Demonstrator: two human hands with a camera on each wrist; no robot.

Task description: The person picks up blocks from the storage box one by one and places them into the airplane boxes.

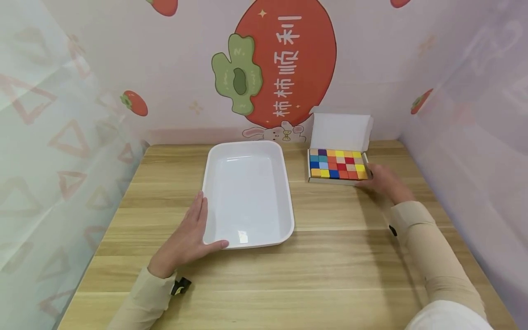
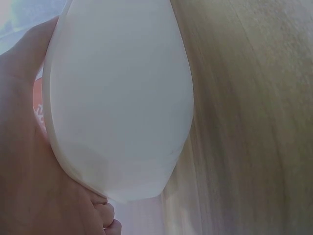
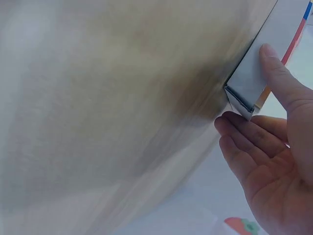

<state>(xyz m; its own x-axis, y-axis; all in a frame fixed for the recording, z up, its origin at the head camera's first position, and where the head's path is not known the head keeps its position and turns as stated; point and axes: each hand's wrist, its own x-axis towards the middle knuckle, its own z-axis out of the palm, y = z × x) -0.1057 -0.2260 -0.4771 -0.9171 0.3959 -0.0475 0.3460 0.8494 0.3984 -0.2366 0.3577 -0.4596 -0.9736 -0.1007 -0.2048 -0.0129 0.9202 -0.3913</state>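
A white rectangular tray (image 1: 247, 197) lies left of the middle of the wooden table. My left hand (image 1: 185, 238) rests against its near left corner, fingers straight along the left side and thumb on the front rim. The left wrist view shows the tray's outer wall (image 2: 120, 103) beside that hand. At the back right is a small white box (image 1: 336, 181), its lid raised, filled with rows of coloured cubes (image 1: 336, 163). My right hand (image 1: 385, 181) touches the box's near right corner. In the right wrist view, its thumb lies on the front wall, its fingers at the side.
The raised lid (image 1: 340, 130) stands close to the printed back sheet (image 1: 181, 91). Pale sheets also flank the wooden table (image 1: 264, 284) on the left and right. Bare wood shows between the tray and the box.
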